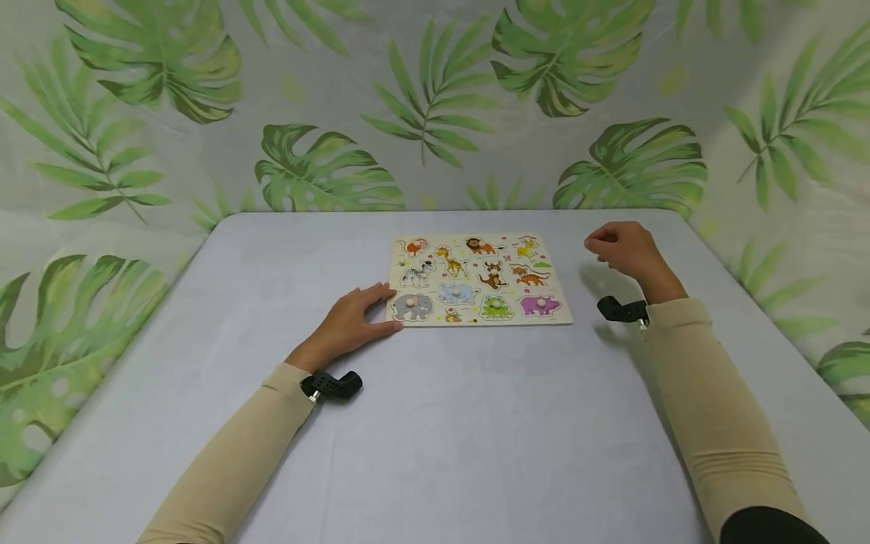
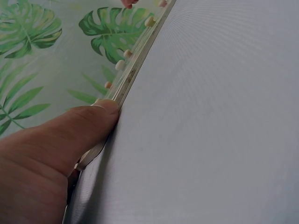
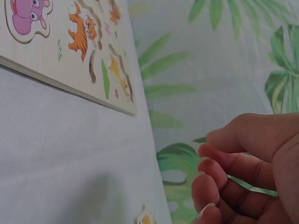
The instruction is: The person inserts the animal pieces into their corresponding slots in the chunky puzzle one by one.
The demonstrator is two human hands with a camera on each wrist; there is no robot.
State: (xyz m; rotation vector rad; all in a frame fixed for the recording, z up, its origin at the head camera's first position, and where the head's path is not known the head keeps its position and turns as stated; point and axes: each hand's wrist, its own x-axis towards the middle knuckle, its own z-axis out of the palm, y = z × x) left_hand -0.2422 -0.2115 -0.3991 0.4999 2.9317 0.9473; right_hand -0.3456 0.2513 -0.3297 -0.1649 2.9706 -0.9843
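A wooden animal puzzle board (image 1: 469, 324) lies flat on the table. My left hand (image 1: 347, 321) is at its near left corner, with the thumb (image 2: 91, 119) along the edge and the fingertips at the left side. Round knobs (image 2: 120, 65) stand up from the board in the left wrist view. The grey elephant piece (image 1: 412, 307) is close to those fingers. Right of the board my right hand (image 1: 628, 249) hovers with curled fingers, the thumb against the index finger and nothing visible between them. Below it, a small yellowish piece (image 3: 145, 217) shows at the right wrist view's lower edge.
A white cloth covers the table (image 1: 476, 423). Behind the table's far edge hangs a leaf-patterned curtain (image 1: 448, 174). Each wrist carries a black camera mount, the left one (image 1: 333, 385) close over the cloth.
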